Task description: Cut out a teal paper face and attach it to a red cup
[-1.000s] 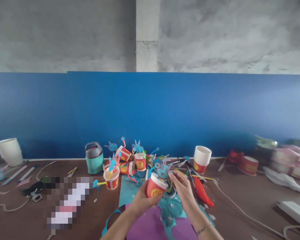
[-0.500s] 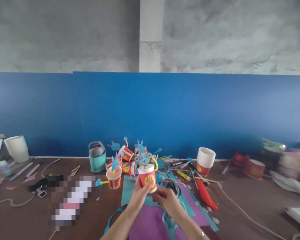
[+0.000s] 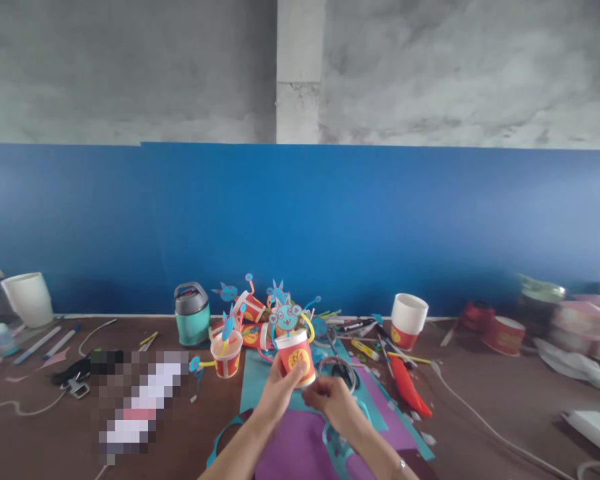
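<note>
- Table (image 3: 480,413): brown, cluttered. Held cup is raised over its middle, above teal sheet (image 3: 253,380).
- Decorated cups (image 3: 250,312): cluster just behind held cup. Their paper parts could snag and cups topple.
- Red cup (image 3: 295,359): upright. Left hand (image 3: 277,395) is wrapped round its side; hard squeeze could dent wall.
- Right hand (image 3: 333,401): fingers curled at cup base. Pinching or only touching, cannot tell.
- Paper face (image 3: 286,317): stands on rim. Knock could bend or detach it.

Held cup (image 3: 295,357) (seemingly) above paper sheets (image 3: 253,385)

A craft workshop is shown by decorated red paper cups (image 3: 253,309), scattered pens (image 3: 351,326) and a purple paper sheet (image 3: 295,448).
</note>
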The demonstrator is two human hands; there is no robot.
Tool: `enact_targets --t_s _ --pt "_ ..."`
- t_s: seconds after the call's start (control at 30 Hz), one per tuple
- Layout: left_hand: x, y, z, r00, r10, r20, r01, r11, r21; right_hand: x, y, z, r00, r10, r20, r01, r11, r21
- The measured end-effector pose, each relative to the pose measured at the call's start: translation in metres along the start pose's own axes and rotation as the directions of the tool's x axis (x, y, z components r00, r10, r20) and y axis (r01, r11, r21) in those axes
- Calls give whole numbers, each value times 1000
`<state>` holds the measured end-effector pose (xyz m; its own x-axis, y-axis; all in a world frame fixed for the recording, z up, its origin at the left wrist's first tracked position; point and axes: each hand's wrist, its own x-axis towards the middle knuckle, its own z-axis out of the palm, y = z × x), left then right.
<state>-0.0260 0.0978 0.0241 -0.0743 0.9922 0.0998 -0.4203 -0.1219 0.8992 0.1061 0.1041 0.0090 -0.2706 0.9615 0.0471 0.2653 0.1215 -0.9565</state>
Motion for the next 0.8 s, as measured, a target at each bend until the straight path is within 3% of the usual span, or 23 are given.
enact_targets --t_s 0.17,0.37,0.63,0.8 --pt "-2 2 3 999 7 43 -8 1000 18 -1 -4 5 998 -23 -51 27 996 84" --pt "-3 2 4 997 42 60 -44 999 29 -3 -8 6 998 -51 -34 56 987 151" --pt "-3 6 4 999 41 -6 -41 999 21 -1 -4 2 998 -57 25 56 997 52" --pt "0 4 4 999 34 24 -35 999 29 1 -3 9 994 -104 -28 106 906 410"
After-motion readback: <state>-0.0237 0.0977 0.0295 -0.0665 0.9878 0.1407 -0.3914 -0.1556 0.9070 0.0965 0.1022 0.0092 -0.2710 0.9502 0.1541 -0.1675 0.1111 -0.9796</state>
